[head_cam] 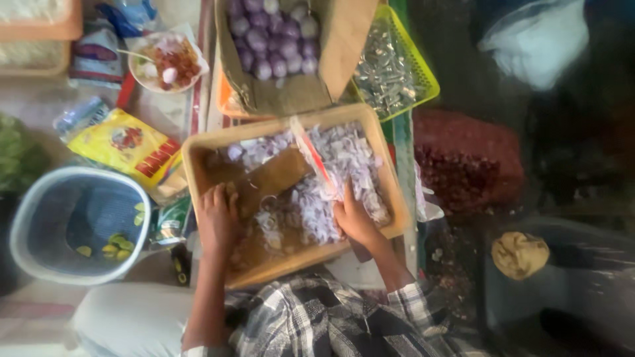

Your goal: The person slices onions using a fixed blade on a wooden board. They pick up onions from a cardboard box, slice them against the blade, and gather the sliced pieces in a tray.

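A tan rectangular tray (198, 142) lies in front of me, holding a wooden cutting board (278, 175) and a heap of sliced purple shallots (331, 172). My left hand (218, 215) rests fingers-down on the board's near left part; whether it pins a shallot I cannot tell. My right hand (354, 215) grips the handle of a knife (314, 158) whose blade points away across the slices.
A cardboard box of peeled shallots (274, 36) sits behind the tray, a yellow basket (397, 66) to its right. A grey-blue tub (76, 225) stands at left, near a yellow packet (126, 145) and a bowl (165, 63). Red onion skins (463, 158) lie at right.
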